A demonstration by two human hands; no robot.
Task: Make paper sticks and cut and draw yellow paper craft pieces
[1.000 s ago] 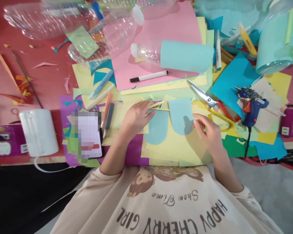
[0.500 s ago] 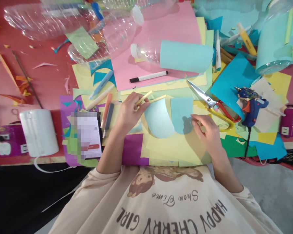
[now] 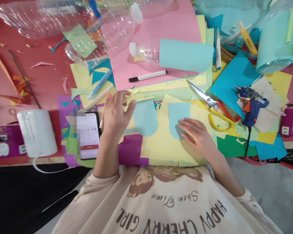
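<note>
My left hand (image 3: pixel 117 113) pinches a thin pale-yellow strip (image 3: pixel 132 96) between thumb and fingers. A second yellow strip (image 3: pixel 147 98) runs along the top of a light blue paper piece (image 3: pixel 146 117) with a rounded lower edge; I cannot tell whether they are joined. My right hand (image 3: pixel 194 133) lies with fingers extended over the lower right part of another round-bottomed light blue piece (image 3: pixel 178 112). Beneath that piece is a pale-yellow sheet (image 3: pixel 166 149).
Scissors (image 3: pixel 216 105) lie open to the right, beside a blue glue gun (image 3: pixel 252 107). Farther back are a black-capped marker (image 3: pixel 148 76) and a bottle wrapped in light blue paper (image 3: pixel 185 54). A phone (image 3: pixel 89 136) lies left of my left arm.
My left hand has moved left with the yellow strip, and the nearby blue piece has shifted left and now lies flatter. My right hand has moved left and down onto the other blue piece.
</note>
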